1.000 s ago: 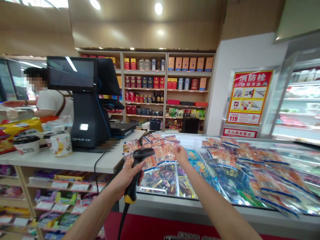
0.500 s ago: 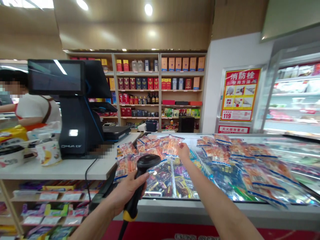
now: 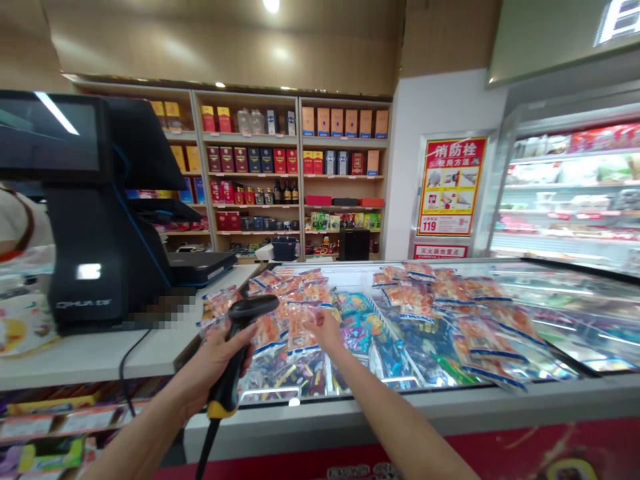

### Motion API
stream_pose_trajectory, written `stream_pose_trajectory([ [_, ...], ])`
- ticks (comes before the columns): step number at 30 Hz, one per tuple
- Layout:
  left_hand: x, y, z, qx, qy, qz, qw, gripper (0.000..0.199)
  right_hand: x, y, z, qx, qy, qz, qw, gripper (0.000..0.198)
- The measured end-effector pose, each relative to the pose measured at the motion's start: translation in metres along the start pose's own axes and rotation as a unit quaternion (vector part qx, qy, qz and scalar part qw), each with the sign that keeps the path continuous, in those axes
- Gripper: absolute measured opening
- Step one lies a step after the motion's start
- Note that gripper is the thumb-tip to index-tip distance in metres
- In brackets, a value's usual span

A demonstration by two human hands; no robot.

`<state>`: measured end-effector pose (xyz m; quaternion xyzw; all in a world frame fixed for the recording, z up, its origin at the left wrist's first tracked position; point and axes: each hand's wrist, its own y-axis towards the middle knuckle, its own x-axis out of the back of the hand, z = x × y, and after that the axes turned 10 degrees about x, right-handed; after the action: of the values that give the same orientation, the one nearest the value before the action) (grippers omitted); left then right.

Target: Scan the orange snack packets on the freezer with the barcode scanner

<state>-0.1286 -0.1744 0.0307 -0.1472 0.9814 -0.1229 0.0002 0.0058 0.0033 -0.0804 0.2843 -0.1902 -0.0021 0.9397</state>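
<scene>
My left hand point(image 3: 223, 360) is wrapped round the handle of a black and yellow barcode scanner point(image 3: 254, 307), its head pointing right over the freezer. My right hand point(image 3: 324, 329) pinches the right side of a clear snack packet point(image 3: 301, 328) with orange-pink contents and a blue edge. That packet lies among several like it on the left part of the glass freezer top point(image 3: 270, 393). A second group of the same packets point(image 3: 480, 333) is spread over the right part of the glass. Beneath the glass, colourful wrapped goods point(image 3: 357, 339) show through.
On the white counter point(image 3: 155, 353) at left stands a black checkout terminal point(image 3: 95, 247) with a cable hanging down. Shelves of boxed goods point(image 3: 255, 160) line the back wall. A red and yellow sign point(image 3: 453, 187) hangs beside a lit fridge point(image 3: 575, 193). A person's sleeve point(image 3: 25, 220) shows at far left.
My view has turned to the right. My right hand has drawn nearer with the packet, closer to the scanner. The scanner stays in my left hand.
</scene>
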Motion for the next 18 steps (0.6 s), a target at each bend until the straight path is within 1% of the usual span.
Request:
stream_pose_trajectory([
  [2, -0.009, 0.003, -0.002, 0.0, -0.001, 0.001, 1.0, 0.029, -0.007, -0.006, -0.002, -0.001, -0.02, 0.007, 1.0, 0.029],
  [3, -0.014, 0.004, -0.003, -0.001, 0.0, 0.008, 1.0, 0.029, -0.006, -0.005, -0.005, 0.001, -0.031, 0.007, 0.999, 0.032],
  [4, -0.02, 0.005, -0.003, -0.001, 0.001, 0.018, 1.0, 0.03, 0.001, -0.001, -0.008, 0.003, -0.044, 0.002, 0.999, 0.035],
  [5, -0.026, 0.006, -0.004, -0.003, 0.003, 0.03, 1.0, 0.031, 0.012, 0.007, -0.011, 0.007, -0.06, -0.009, 0.998, 0.037],
  [6, -0.031, 0.007, -0.004, -0.005, 0.005, 0.044, 0.999, 0.031, 0.03, 0.018, -0.015, 0.012, -0.078, -0.026, 0.997, 0.04],
  [7, -0.037, 0.008, -0.004, -0.006, 0.008, 0.055, 0.998, 0.031, 0.053, 0.032, -0.019, 0.018, -0.107, -0.054, 0.993, 0.042],
  [9, -0.047, 0.012, -0.005, -0.003, 0.016, 0.072, 0.997, 0.03, 0.109, 0.062, -0.03, 0.032, -0.172, -0.134, 0.976, 0.042],
  [11, -0.057, 0.017, -0.007, 0.0, 0.021, 0.079, 0.997, 0.029, 0.17, 0.092, -0.045, 0.017, -0.249, -0.222, 0.942, 0.043],
  [12, -0.062, 0.021, -0.009, 0.0, 0.024, 0.079, 0.997, 0.029, 0.198, 0.105, -0.053, -0.005, -0.287, -0.248, 0.925, 0.047],
  [13, -0.066, 0.024, -0.01, -0.001, 0.025, 0.082, 0.996, 0.03, 0.222, 0.116, -0.062, -0.042, -0.321, -0.272, 0.906, 0.05],
  [14, -0.07, 0.028, -0.011, -0.001, 0.026, 0.087, 0.996, 0.03, 0.242, 0.124, -0.072, -0.087, -0.345, -0.279, 0.892, 0.054],
  [15, -0.074, 0.031, -0.013, -0.001, 0.028, 0.091, 0.995, 0.03, 0.257, 0.132, -0.082, -0.135, -0.358, -0.271, 0.883, 0.056],
  [16, -0.077, 0.035, -0.014, 0.002, 0.03, 0.093, 0.995, 0.029, 0.269, 0.137, -0.093, -0.163, -0.359, -0.24, 0.887, 0.056],
  [18, -0.083, 0.041, -0.015, 0.009, 0.034, 0.094, 0.995, 0.03, 0.282, 0.147, -0.115, -0.191, -0.354, -0.176, 0.899, 0.051],
])
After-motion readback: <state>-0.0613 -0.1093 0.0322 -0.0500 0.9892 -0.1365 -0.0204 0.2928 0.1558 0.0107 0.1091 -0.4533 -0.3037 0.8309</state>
